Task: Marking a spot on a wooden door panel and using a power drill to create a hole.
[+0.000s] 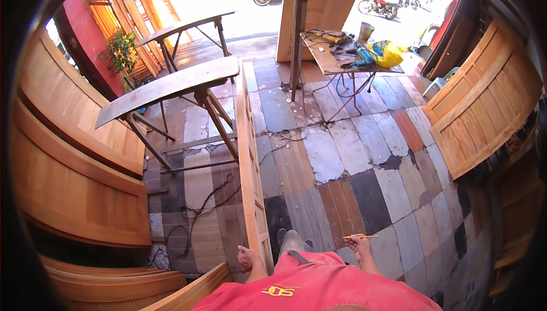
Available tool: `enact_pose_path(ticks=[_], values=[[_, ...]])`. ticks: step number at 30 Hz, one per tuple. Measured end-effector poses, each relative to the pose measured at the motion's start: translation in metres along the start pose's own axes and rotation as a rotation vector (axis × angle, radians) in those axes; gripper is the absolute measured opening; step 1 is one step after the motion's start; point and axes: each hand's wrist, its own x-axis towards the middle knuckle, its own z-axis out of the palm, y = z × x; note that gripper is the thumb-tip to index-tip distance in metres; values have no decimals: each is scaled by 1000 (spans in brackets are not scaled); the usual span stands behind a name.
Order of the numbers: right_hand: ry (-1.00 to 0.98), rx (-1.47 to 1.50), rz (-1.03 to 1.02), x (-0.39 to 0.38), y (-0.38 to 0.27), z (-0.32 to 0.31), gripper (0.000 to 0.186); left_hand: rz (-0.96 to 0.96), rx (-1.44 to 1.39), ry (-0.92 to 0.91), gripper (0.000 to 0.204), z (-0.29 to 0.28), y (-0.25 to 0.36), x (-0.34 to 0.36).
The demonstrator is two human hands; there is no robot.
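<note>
My right hand (359, 246), low and right of my red shirt, pinches a yellow pencil (367, 236), which lies crosswise in the fingers with its tip pointing left. My left hand (249, 257) is curled beside the near end of a long wooden panel frame (249, 168) standing on edge. Whether those fingers grip the frame or something else is hidden. The frame runs away from me, its far end beside a trestle table (171, 87) with a worn board top. Crossbars show along its right side.
Panelled wooden doors lean at left (80, 180) and right (484, 103). A small table (325, 60) holds power tools, cables and a yellow bag (387, 53). A black cord (199, 211) lies on the patchwork tile floor (342, 151). A post (296, 37) stands ahead; motorcycles are outside.
</note>
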Motion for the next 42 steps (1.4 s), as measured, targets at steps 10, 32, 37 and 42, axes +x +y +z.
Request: enact_pose_path(ticks=[10, 32, 37, 42], values=[[40, -4, 11, -6, 0, -16, 11, -46, 37, -24, 63, -10, 6, -6], [8, 22, -41, 19, -19, 8, 10, -56, -57, -1, 62, -7, 4, -3], [-36, 15, -35, 18, -17, 15, 11, -74, -44, 16, 66, -12, 8, -7], [-29, 14, -35, 18, -15, 18, 10, -51, -18, -7, 64, -4, 3, -1]])
